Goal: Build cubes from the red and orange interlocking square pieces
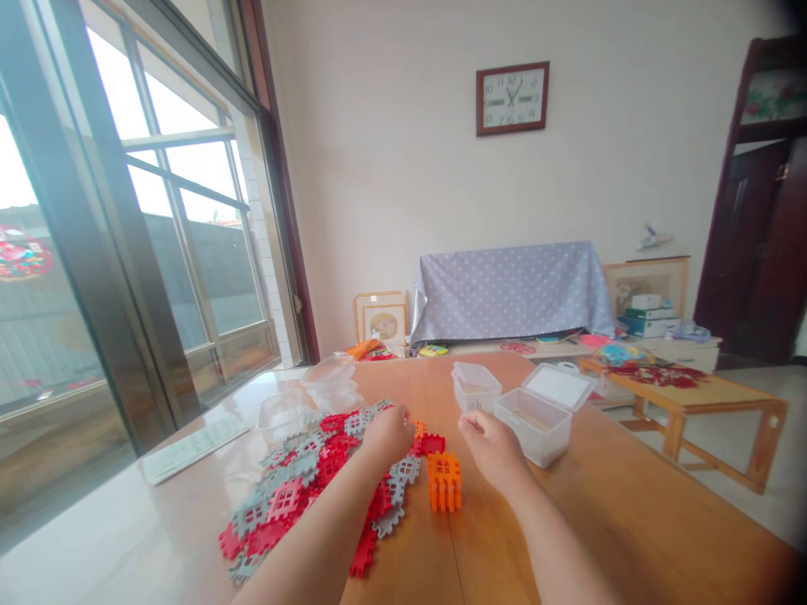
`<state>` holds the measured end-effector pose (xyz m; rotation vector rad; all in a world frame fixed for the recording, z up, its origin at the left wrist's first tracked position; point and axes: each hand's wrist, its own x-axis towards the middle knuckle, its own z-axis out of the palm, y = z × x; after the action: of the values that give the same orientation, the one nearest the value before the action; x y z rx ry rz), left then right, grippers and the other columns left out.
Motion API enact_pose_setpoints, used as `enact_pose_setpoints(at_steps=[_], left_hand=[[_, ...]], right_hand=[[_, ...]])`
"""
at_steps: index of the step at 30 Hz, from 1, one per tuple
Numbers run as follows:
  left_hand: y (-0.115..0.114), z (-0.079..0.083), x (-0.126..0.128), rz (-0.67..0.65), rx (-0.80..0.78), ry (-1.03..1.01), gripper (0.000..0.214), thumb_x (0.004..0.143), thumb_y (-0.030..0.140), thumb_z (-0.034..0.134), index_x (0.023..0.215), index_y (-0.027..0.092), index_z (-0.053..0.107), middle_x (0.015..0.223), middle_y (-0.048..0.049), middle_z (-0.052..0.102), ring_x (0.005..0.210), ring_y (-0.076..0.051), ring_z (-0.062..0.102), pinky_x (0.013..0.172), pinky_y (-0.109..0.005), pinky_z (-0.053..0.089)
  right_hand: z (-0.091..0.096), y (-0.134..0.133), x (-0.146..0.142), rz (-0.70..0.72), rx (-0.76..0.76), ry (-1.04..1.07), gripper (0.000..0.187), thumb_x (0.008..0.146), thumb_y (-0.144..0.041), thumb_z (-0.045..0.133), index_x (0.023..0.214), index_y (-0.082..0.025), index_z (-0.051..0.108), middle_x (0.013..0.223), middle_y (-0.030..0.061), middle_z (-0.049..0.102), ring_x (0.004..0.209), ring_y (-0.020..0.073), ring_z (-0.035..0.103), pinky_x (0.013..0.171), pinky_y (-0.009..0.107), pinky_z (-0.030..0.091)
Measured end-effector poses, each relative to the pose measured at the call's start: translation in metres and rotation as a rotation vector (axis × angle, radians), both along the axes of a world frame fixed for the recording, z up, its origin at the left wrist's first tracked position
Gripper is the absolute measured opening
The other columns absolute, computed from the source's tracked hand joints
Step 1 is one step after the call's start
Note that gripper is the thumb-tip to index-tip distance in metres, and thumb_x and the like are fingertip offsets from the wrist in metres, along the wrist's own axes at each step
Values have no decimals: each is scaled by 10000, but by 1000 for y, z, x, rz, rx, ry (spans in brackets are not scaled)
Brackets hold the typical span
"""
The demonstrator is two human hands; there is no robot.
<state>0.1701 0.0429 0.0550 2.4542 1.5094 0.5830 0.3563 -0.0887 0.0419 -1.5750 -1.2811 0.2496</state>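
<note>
My left hand (387, 434) is closed above the right side of a heap of building pieces. Its fingertips are hidden, so any piece in them cannot be made out. The heap holds flat, notch-edged plastic squares: red pieces (332, 464), grey pieces (301, 468) and a pink window piece (285, 499). Just right of that hand are an orange piece (419, 430) and a red piece (433, 444). Nearer me stands a stack of orange window pieces (445, 482). My right hand (490, 445) is closed, thumb and fingers together, with nothing visible in it, beyond and right of the stack.
Beyond my right hand are a small clear box (477, 388) and a larger clear box (535, 428) with its lid open. Clear containers (282, 413) stand behind the heap's left. A printed sheet (195, 448) lies left on the wooden table (492, 555). A low bench (719, 402) stands at right.
</note>
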Motion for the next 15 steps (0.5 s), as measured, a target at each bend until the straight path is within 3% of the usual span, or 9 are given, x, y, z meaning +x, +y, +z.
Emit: enact_pose_setpoints(at_steps=[7, 15], left_hand=[[18, -12, 44, 45, -54, 77, 320, 784, 481, 627, 926, 203, 691, 1068, -197, 722, 1018, -364, 673, 845, -422, 473], [33, -15, 49, 71, -155, -24, 359, 615, 363, 779, 925, 193, 715, 1052, -221, 730, 1074, -395, 662, 854, -418, 480]], right_hand=[[4, -3, -2, -15, 35, -25, 273, 899, -405, 468, 826, -244, 676, 831, 21, 740, 835, 225, 667, 722, 296, 466], [7, -5, -4, -27, 25, -32, 260, 891, -388, 474, 798, -238, 665, 832, 20, 736, 813, 214, 655, 705, 286, 447]])
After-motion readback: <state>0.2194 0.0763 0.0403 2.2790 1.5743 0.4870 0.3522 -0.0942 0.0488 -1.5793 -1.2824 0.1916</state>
